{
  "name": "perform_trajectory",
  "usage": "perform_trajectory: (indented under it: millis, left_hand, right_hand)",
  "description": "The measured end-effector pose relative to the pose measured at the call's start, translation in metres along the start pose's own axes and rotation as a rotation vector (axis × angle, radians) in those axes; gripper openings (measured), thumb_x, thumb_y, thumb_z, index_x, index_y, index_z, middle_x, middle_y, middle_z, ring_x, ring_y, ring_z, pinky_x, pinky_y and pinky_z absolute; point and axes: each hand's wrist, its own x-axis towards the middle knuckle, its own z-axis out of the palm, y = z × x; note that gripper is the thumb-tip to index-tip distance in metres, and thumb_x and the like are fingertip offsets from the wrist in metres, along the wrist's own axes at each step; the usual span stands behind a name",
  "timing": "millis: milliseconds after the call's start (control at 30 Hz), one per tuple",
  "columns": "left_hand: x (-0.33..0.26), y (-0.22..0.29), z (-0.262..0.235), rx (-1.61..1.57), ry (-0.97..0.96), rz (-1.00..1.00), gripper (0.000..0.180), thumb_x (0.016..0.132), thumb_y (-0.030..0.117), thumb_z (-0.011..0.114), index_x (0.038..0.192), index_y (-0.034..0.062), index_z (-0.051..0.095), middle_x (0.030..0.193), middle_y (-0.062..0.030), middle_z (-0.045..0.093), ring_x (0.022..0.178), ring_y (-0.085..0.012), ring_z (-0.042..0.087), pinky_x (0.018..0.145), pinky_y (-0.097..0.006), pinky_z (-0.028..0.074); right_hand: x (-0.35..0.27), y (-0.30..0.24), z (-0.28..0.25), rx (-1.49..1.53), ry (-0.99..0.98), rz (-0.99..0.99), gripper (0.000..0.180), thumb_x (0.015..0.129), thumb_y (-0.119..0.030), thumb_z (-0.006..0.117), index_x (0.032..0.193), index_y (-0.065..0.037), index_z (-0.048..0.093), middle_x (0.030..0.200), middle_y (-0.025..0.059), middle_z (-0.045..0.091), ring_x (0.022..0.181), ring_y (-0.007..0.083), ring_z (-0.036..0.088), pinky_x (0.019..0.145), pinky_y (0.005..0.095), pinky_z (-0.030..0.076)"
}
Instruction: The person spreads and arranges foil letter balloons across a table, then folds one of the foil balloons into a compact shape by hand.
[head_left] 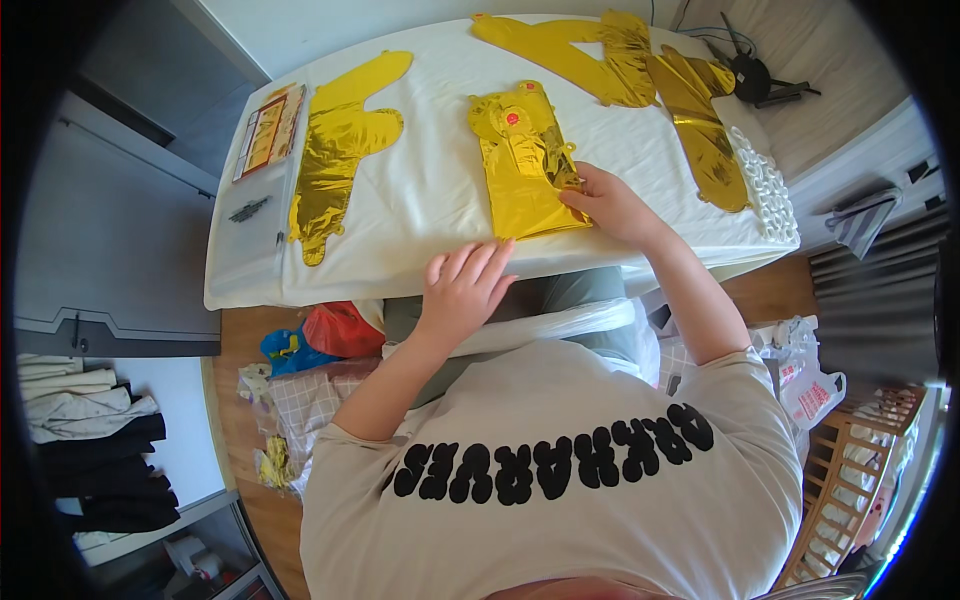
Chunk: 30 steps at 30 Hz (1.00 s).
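Observation:
A gold foil balloon [515, 185], flat and partly folded, lies at the middle of the white-covered table. A red round spot shows near its far end. My right hand [610, 203] pinches the balloon's right edge, with the thumb on top and the other fingers partly hidden. My left hand [465, 285] is at the table's near edge, fingers stretched out, the tips at the balloon's near left corner. Another flat gold foil balloon [335, 150] lies to the left. At the far right are two more gold foil pieces, one [570, 55] lying across and one [700, 130] lengthwise.
On the table's left lie a clear plastic sheet [250, 240] and a flat printed packet [268, 135]. A white chain-like bundle [765, 185] hangs at the right edge, near a black stand [755, 78]. Red [345, 328] and blue [290, 350] plastic bags sit below the table's front.

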Motion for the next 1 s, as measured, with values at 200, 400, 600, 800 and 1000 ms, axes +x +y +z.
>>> perform_trajectory:
  millis: [200, 400, 600, 800, 1000]
  left_hand:
    - [0.032, 0.028, 0.002, -0.077, -0.089, -0.035, 0.079, 0.090, 0.049, 0.074, 0.153, 0.0085, 0.049, 0.150, -0.0122, 0.055, 0.132, -0.0280, 0.056, 0.111, -0.048, 0.042]
    - [0.032, 0.035, 0.020, -0.257, -0.133, -0.032, 0.081, 0.092, 0.051, 0.071, 0.150, -0.0004, 0.049, 0.154, -0.0202, 0.051, 0.144, -0.0336, 0.048, 0.118, -0.051, 0.039]
    - [0.033, 0.036, 0.023, -0.232, -0.136, -0.019, 0.082, 0.092, 0.052, 0.071, 0.150, -0.0009, 0.048, 0.151, -0.0193, 0.054, 0.143, -0.0335, 0.049, 0.116, -0.052, 0.040]
    - [0.033, 0.038, 0.026, -0.209, -0.128, -0.025, 0.081, 0.089, 0.051, 0.073, 0.148, 0.0003, 0.051, 0.151, -0.0176, 0.054, 0.141, -0.0323, 0.050, 0.115, -0.051, 0.041]
    - [0.032, 0.037, 0.027, -0.198, -0.127, -0.025, 0.080, 0.088, 0.049, 0.075, 0.148, 0.0014, 0.052, 0.151, -0.0171, 0.054, 0.141, -0.0316, 0.051, 0.114, -0.051, 0.042]
  right_hand:
    - [0.002, 0.005, -0.003, 0.019, 0.000, -0.021, 0.029, 0.106, -0.016, 0.061, 0.130, -0.001, 0.058, 0.084, -0.0008, 0.060, 0.071, 0.0059, 0.050, 0.062, 0.0231, 0.040]
    - [-0.005, -0.001, -0.001, 0.003, 0.015, 0.016, 0.040, 0.106, -0.017, 0.062, 0.141, -0.001, 0.054, 0.090, 0.0005, 0.065, 0.072, 0.0054, 0.052, 0.061, 0.0228, 0.041]
    - [-0.019, 0.006, -0.010, 0.198, 0.052, 0.035, 0.049, 0.104, -0.015, 0.064, 0.149, -0.003, 0.049, 0.104, 0.0046, 0.070, 0.084, 0.0079, 0.061, 0.072, 0.0228, 0.049]
    - [-0.050, 0.024, 0.012, -0.010, 0.309, -0.133, 0.059, 0.097, -0.002, 0.070, 0.151, -0.003, 0.045, 0.115, 0.0094, 0.068, 0.099, 0.0133, 0.067, 0.088, 0.0268, 0.054]
    - [-0.058, 0.021, 0.030, 0.021, 0.487, -0.193, 0.066, 0.094, 0.006, 0.071, 0.153, -0.005, 0.044, 0.130, 0.0106, 0.061, 0.098, 0.0140, 0.070, 0.087, 0.0262, 0.055]
